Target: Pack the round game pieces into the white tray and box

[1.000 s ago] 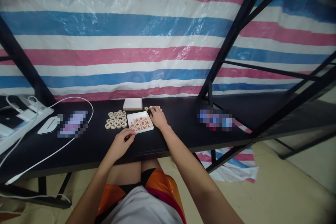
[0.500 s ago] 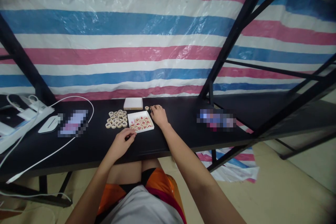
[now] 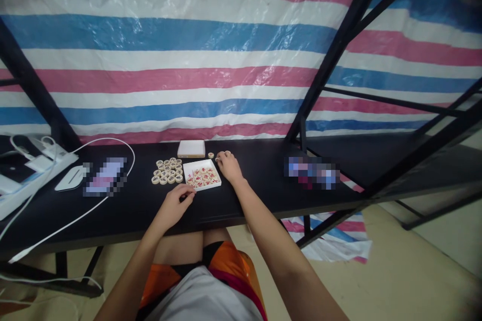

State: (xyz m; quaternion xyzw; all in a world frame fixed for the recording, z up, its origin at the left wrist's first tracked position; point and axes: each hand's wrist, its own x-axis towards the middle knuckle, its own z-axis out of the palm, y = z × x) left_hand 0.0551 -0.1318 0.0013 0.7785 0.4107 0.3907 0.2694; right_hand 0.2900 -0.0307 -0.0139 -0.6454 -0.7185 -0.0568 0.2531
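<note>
A shallow white box [image 3: 216,184] on the black table holds several round Chinese chess pieces with red characters [image 3: 205,176]. My left hand [image 3: 176,205] is curled at its front left corner, thumb and fingertips closed on the rim. Just right of the box, my right hand [image 3: 229,166] rests low over the table with bent fingers. A pale edge, apparently a chess piece, shows at its fingertips; the rest is hidden. One loose chess piece [image 3: 211,155] lies just left of those fingers. Pieces with black characters [image 3: 167,171] sit grouped left of the box.
Behind the box lies a white box lid [image 3: 191,148]. A blurred phone [image 3: 106,175], a white cable [image 3: 71,221] and a power strip [image 3: 41,173] are at the left. Another blurred item [image 3: 312,173] lies right, near a black metal post [image 3: 320,75]. Striped sheeting [image 3: 181,80] hangs behind.
My right hand has shifted slightly to the right and its fingers have moved a little away from the loose piece. My left hand and the box stay in place.
</note>
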